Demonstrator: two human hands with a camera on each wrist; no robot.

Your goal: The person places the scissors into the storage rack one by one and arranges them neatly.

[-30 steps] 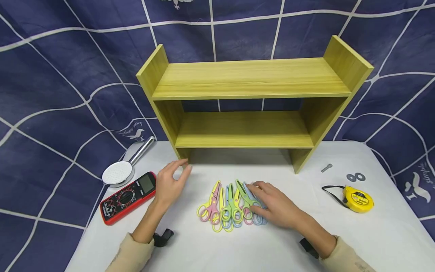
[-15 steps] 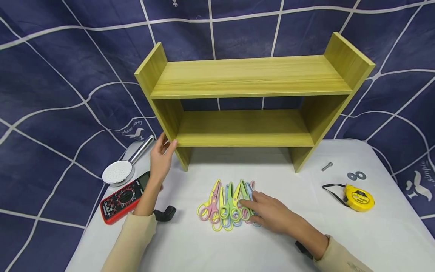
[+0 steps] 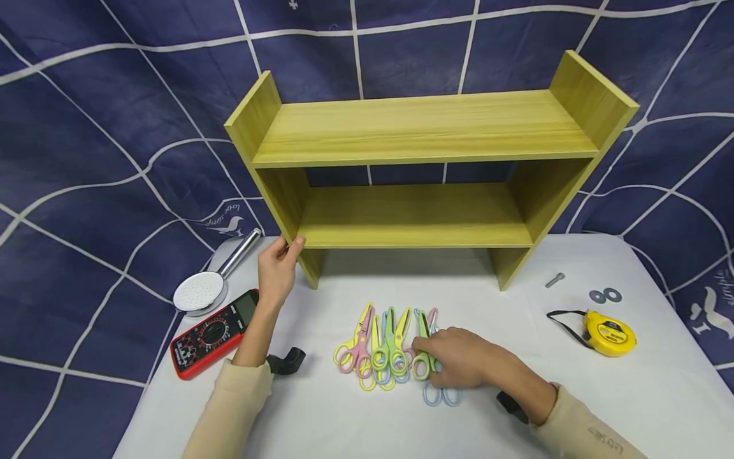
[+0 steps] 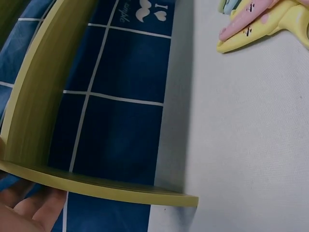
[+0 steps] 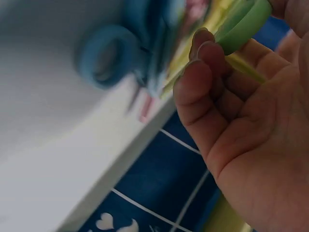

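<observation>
My left hand (image 3: pixel 277 274) holds the left side panel of a two-tier wooden shelf (image 3: pixel 424 131), level with its lower board. In the left wrist view, fingers (image 4: pixel 36 208) lie along the panel's outer face. My right hand (image 3: pixel 461 357) pinches green-handled scissors (image 3: pixel 423 328) at the right end of a scissors row; their handle loop (image 5: pixel 246 26) shows between thumb and fingers in the right wrist view. Blue scissors (image 3: pixel 441 395) lie partly hidden beneath that hand. Left of it, green scissors (image 3: pixel 391 347), pink scissors (image 3: pixel 360 344) and yellow ones (image 3: pixel 342 352) overlap on the table.
A red-and-black multimeter (image 3: pixel 213 333) and a shower head (image 3: pixel 201 290) lie at the left. To the right are a yellow tape measure (image 3: pixel 610 335), two washers (image 3: pixel 612 294) and a bolt (image 3: pixel 555 280). A blue checked cloth (image 3: pixel 115 255) hangs behind the white table (image 3: pixel 344 427).
My left hand has moved up and back onto the shelf's side panel. My right hand has taken hold of the green scissors and shifted them right, apart from the row; the blue scissors have slid nearer me.
</observation>
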